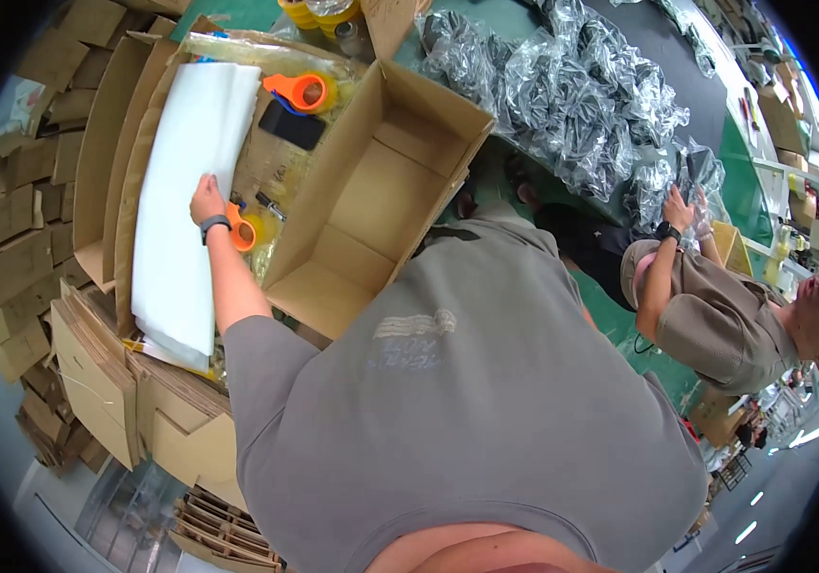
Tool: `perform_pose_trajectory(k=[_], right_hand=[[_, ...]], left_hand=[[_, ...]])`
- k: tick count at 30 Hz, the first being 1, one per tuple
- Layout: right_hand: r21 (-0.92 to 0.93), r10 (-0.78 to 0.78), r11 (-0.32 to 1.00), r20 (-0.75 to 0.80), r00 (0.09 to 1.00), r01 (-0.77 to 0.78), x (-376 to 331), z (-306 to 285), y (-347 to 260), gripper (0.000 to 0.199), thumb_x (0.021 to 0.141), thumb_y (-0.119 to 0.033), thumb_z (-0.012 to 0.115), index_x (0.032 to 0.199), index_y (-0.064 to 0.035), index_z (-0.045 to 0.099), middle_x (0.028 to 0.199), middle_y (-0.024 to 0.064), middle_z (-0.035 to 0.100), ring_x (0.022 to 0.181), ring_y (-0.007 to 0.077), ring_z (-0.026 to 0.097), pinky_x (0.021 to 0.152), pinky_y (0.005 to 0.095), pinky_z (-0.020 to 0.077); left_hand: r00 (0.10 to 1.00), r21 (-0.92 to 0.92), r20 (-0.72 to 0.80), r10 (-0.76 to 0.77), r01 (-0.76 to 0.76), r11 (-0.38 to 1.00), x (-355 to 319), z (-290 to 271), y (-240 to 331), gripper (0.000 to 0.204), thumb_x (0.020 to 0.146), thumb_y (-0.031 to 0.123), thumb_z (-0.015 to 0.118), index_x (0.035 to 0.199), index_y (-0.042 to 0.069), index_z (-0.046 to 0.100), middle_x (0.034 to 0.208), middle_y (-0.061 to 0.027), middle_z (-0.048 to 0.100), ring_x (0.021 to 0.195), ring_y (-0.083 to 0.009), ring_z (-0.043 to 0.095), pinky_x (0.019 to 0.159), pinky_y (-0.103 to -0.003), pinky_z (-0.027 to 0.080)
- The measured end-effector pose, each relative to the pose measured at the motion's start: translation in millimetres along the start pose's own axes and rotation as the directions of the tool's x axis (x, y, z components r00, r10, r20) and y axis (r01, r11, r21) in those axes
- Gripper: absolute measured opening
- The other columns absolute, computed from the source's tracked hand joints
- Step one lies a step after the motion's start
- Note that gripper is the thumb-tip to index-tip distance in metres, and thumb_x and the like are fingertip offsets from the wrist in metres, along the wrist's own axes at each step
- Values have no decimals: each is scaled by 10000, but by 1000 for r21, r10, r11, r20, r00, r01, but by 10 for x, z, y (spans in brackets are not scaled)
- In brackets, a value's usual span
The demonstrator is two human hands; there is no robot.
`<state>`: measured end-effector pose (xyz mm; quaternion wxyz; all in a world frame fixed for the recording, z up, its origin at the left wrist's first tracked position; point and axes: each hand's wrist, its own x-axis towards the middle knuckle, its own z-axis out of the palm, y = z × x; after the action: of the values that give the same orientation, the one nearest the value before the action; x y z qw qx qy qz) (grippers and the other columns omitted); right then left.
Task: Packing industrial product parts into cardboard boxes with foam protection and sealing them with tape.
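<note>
White foam sheets [180, 201] lie in a long, narrow stack on the left side of my view, and the left hand [207, 199] touches their right edge, about midway along. From those fingers, most of the stack spreads leftward; its long axis runs near to far, leaning a little right at the far end, so the forearm comes up roughly alongside it. That arm is plainly the nearer one — I can't find the right hand anywhere, so I can't tell its state. The left fingers are drawn in narrow; whether they pinch the edge or only rest on it, I cannot tell.

Just right of the wrist sits an orange tape dispenser [239, 229], with a dark pen [271, 204] beside it. Farther off are a black phone [292, 126] and a second orange dispenser [285, 89]. Next comes an open cardboard box [319, 215], tall-walled, its mouth toward me. Well to the right, a co-worker [724, 320] has both hands at plastic-wrapped bundles [572, 105] — well apart from the foam.
</note>
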<state>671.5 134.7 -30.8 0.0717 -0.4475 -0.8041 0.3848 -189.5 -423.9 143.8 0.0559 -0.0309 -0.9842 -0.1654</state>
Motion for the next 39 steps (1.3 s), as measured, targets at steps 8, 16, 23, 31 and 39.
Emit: perform_pose_trajectory(k=[8, 16, 23, 31, 39], right_hand=[[112, 140, 977, 314, 939, -183, 188, -494, -429, 445, 1054, -383, 675, 1250, -3, 798, 1307, 259, 770, 1313, 415, 696, 1113, 469, 529], [-189, -287, 869, 561, 776, 458, 1229, -495, -6549, 333, 1057, -306, 695, 1266, -54, 754, 1020, 227, 796, 930, 417, 772, 851, 482, 601], [-145, -290, 589, 881, 375, 795, 1388, 1432, -6933, 754, 1012, -391, 739, 1643, -87, 458, 1109, 234, 807, 1038, 442, 774, 894, 536, 605], [-462, 142, 208, 886, 441, 862, 2409, 2581, -5679, 1134, 959, -373, 740, 1804, -209, 1, 1378, 283, 737, 1263, 473, 720, 1104, 572, 559], [-551, 190, 429, 830, 525, 716, 3052, 3415, -4671, 1240, 875, -323, 783, 1798, -158, -29, 1536, 306, 627, 1391, 460, 641, 1172, 520, 522]], left_hand=[[939, -112, 15, 344, -340, 934, -1162, -945, 890, 225, 1069, 214, 570, 1145, 96, 746, 1491, -160, 651, 1180, -404, 709, 934, -558, 592], [813, -390, 533, 233, -8, 921, -3167, 58, 2314, 215, 1084, 239, 610, 1132, 61, 721, 1707, -225, 443, 1068, -465, 738, 938, -571, 597], [932, -571, 320, 169, 47, 819, -3443, -18, 2374, 318, 1063, 319, 673, 1310, 120, 696, 1569, -193, 590, 1051, -446, 744, 931, -558, 596], [537, 189, 673, -509, 540, 820, -3985, -610, 682, 1172, 973, 409, 800, 1762, 8, 32, 1162, -300, 790, 1046, -468, 779, 933, -549, 622], [373, 318, 700, -609, 600, 734, -3963, 813, 213, 1238, 986, 262, 775, 1774, 178, -176, 1358, -274, 742, 1171, -404, 768, 1030, -536, 603]])
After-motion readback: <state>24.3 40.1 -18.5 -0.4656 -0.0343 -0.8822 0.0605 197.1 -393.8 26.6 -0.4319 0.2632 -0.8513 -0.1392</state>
